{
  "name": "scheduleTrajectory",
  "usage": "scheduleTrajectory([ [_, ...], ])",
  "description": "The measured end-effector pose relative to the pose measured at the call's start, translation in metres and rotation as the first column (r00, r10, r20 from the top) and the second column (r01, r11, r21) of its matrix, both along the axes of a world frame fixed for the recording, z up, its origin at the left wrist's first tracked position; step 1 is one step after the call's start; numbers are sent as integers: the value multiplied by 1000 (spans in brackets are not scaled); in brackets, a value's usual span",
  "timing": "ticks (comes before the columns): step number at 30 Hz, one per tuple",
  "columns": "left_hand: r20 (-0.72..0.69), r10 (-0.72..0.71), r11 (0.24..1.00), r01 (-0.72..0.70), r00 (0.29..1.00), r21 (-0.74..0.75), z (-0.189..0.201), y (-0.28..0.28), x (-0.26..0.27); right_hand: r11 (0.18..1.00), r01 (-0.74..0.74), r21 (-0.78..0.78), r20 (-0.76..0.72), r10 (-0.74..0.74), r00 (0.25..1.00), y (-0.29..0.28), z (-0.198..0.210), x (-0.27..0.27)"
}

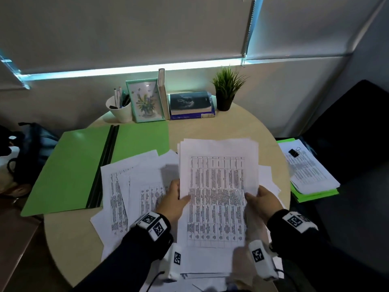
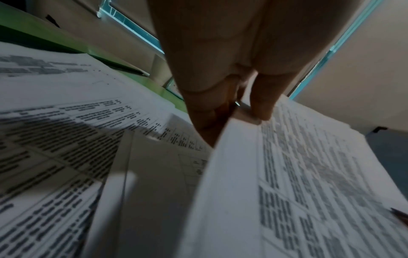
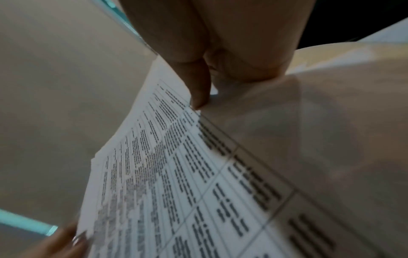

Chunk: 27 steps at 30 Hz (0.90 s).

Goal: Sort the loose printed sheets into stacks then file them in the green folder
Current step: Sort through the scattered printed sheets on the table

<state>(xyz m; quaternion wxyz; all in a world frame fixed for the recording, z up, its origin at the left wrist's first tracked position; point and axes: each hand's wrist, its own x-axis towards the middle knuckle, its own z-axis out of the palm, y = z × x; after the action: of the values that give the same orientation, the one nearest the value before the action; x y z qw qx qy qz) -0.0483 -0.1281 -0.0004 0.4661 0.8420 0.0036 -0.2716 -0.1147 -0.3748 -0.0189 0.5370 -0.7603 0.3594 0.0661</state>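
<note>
I hold a thick stack of printed sheets (image 1: 216, 186) above the round table, tables of text facing me. My left hand (image 1: 175, 199) pinches its left edge, thumb on top, as the left wrist view shows (image 2: 220, 111). My right hand (image 1: 263, 199) pinches the right edge and lifts the top sheet (image 3: 287, 139) away from the stack (image 3: 154, 174). More loose printed sheets (image 1: 130, 186) lie spread on the table under and left of my hands. The green folder (image 1: 80, 161) lies open at the table's left, a dark spine down its middle.
At the right, a second pile of printed sheets (image 1: 309, 171) with a black binder clip (image 1: 293, 152) rests on green card. Along the table's far edge stand a white pen cup (image 1: 121, 112), a framed picture (image 1: 145, 101), books (image 1: 190, 105) and a potted plant (image 1: 227, 89). A dark bag (image 1: 27, 148) sits at the left.
</note>
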Motion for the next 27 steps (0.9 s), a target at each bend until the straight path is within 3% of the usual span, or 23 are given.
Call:
scheduleTrajectory([
  [2,28,2,997,-4,1000,74,-10,1,4,997,30,-65,-61,-34,998,-14,1,-5],
  [5,240,9,918,-103,971,383,-24,11,19,991,16,-134,-172,-39,984,-36,-5,-11],
  [7,284,22,883,-152,958,444,-27,19,29,986,-14,-166,-248,-28,968,-45,-10,-15],
  [11,163,-101,893,17,981,450,-39,22,40,985,-71,-160,-310,18,951,-48,-19,-21],
  [16,-22,-224,806,198,974,559,-35,2,32,979,-139,-147,-353,79,932,-47,-21,-20],
  [20,-74,-391,734,360,917,576,-37,-15,22,983,-127,-136,-353,71,933,-49,-25,-19],
  [23,-67,-387,779,365,920,510,-37,-23,17,992,-79,-103,-324,41,945,-49,-26,-19],
  [27,-28,-288,856,271,957,440,-34,-12,15,999,7,-42,-273,-18,962,-52,-34,-21],
])
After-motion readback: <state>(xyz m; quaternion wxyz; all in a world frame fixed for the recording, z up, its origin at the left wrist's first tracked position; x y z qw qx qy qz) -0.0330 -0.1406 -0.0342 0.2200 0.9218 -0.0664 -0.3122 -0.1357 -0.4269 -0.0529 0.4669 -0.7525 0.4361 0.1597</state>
